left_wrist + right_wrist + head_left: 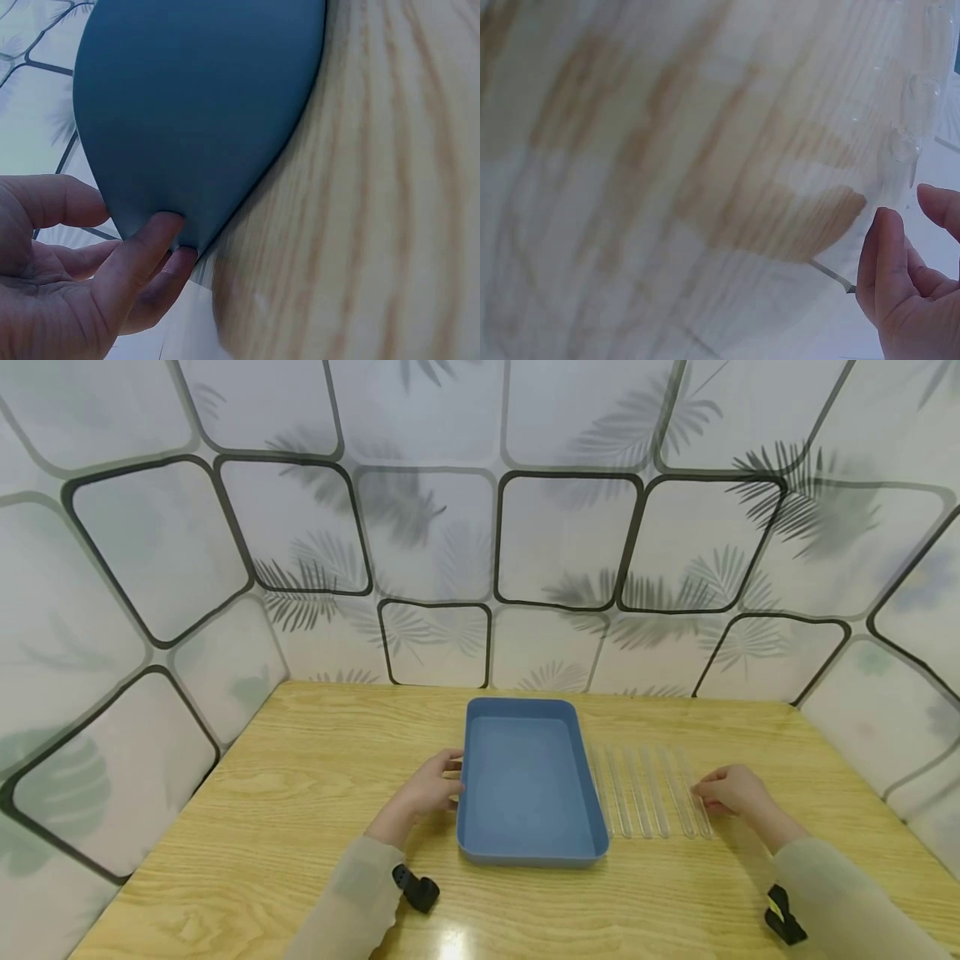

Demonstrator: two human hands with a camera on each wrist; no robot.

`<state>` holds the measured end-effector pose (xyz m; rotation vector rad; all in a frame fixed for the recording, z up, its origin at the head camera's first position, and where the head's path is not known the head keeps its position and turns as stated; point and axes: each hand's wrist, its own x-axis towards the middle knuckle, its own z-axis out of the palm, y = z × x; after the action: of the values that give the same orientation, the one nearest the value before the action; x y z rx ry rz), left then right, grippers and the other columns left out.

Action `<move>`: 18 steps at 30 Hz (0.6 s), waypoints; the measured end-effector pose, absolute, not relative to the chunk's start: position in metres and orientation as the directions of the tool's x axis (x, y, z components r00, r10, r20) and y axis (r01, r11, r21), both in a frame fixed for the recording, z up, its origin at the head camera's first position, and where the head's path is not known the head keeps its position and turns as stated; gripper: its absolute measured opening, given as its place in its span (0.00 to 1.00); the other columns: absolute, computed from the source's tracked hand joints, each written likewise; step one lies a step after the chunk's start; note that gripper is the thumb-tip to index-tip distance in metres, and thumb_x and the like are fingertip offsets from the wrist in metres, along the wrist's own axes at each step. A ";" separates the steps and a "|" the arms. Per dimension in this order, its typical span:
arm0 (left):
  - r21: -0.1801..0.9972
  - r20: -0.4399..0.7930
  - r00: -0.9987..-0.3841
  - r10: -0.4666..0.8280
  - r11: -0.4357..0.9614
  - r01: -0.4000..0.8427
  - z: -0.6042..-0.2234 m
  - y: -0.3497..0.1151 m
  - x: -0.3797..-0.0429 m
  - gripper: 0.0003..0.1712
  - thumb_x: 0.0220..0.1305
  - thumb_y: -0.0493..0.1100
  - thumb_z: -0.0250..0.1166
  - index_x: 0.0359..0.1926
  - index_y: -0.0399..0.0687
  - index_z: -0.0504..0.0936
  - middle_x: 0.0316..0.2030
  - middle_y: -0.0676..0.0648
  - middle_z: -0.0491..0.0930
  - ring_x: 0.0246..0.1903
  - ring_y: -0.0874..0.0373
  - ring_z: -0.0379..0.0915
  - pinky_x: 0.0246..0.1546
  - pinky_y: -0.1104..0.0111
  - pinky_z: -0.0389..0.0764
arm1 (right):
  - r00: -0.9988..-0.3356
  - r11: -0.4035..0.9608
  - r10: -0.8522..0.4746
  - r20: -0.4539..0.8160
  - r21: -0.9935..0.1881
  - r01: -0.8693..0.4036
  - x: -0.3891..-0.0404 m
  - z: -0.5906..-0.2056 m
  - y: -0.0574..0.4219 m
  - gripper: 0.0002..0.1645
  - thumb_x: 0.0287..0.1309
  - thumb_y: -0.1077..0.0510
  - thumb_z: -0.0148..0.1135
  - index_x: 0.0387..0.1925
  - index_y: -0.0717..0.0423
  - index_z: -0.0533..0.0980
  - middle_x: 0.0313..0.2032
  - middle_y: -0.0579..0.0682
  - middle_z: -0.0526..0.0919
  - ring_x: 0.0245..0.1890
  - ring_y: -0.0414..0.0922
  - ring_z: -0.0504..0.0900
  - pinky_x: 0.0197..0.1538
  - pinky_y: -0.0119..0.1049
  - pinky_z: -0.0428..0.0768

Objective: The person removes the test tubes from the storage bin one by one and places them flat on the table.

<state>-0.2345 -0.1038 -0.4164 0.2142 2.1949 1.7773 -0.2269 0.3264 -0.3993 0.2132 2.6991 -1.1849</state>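
A blue rectangular tray [534,785] lies on the wooden table with nothing in it. My left hand [432,785] rests its fingertips against the tray's left outer wall; the left wrist view shows the fingers [142,259] bent a little at that wall. Right of the tray, several clear, thin tubes [651,793] lie side by side, their rounded ends toward me. My right hand [738,789] is at the rightmost tube [695,797], fingertips beside its middle. In the right wrist view, thumb and fingers [889,247] stand apart; contact with the tube is unclear.
The light wooden table [330,743] extends to both sides and in front of the tray. A patterned cloth or panel wall [431,535] stands behind it and along both sides. Black wrist-worn devices [416,891] sit on both sleeves.
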 end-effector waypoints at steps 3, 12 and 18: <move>0.973 -0.140 -0.941 0.308 0.220 -0.072 -0.415 -0.104 -0.235 0.35 0.52 0.25 0.48 0.63 0.33 0.53 0.57 0.29 0.57 0.49 0.39 0.65 0.35 0.55 0.76 | -0.976 0.698 0.044 -0.211 -0.693 0.182 -0.227 -0.397 0.326 0.21 0.50 0.60 0.58 0.35 0.79 0.72 0.21 0.49 0.76 0.21 0.41 0.76 0.27 0.34 0.77; 0.973 -0.140 -0.939 0.313 0.218 -0.072 -0.416 -0.104 -0.237 0.35 0.52 0.25 0.49 0.63 0.33 0.53 0.57 0.29 0.56 0.48 0.40 0.66 0.35 0.55 0.76 | -0.976 0.620 0.020 -0.215 -0.764 0.181 -0.227 -0.392 0.323 0.24 0.51 0.60 0.58 0.40 0.82 0.68 0.25 0.50 0.77 0.25 0.40 0.77 0.31 0.34 0.78; 0.967 -0.142 -0.942 0.304 0.245 -0.067 -0.417 -0.104 -0.238 0.34 0.52 0.26 0.49 0.63 0.33 0.53 0.57 0.30 0.58 0.48 0.41 0.66 0.36 0.57 0.76 | -0.976 0.571 -0.035 -0.217 -0.805 0.158 -0.223 -0.382 0.303 0.30 0.55 0.58 0.55 0.48 0.82 0.63 0.36 0.59 0.78 0.36 0.49 0.78 0.37 0.35 0.78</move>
<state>-0.2378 -0.1042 -0.4173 0.2200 2.2218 1.7494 -0.2235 0.3031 -0.3815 0.1032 2.5945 -1.3608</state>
